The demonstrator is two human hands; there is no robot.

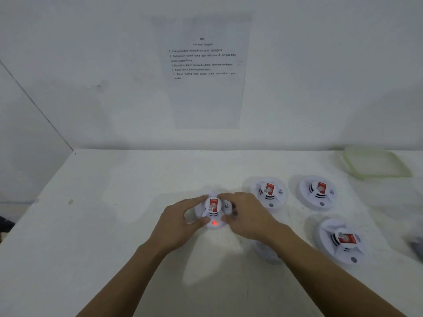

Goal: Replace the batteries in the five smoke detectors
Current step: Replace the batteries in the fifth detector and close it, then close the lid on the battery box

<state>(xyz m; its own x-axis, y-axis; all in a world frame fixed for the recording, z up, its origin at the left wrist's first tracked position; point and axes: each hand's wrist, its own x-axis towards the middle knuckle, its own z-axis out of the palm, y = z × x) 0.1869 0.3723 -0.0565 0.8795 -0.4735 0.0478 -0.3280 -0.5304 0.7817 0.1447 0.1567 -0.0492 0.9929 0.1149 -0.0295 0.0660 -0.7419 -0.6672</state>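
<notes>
Head view, and dead centre on the matte white tabletop (103, 225) sits the round white plastic smoke detector (212, 210). It has a smooth domed middle with a red-and-white label, and a red light (214, 223) glows at its near rim. The left hand (180, 221) clamps its left side, forefinger over the top and thumb down by the light. The right hand (248, 216) clamps the other side, fingers curled round the rim.

Off to the right lie three more slotted white discs: the back-left detector (267, 193), the back-right detector (317, 193) and the near-right detector (341, 241), all well apart. The right forearm covers most of a blurred white rounded shape (265, 252). A clear green-rimmed plastic container (375, 162) rests at the far right. A printed paper sheet (203, 72) hangs on the wall.
</notes>
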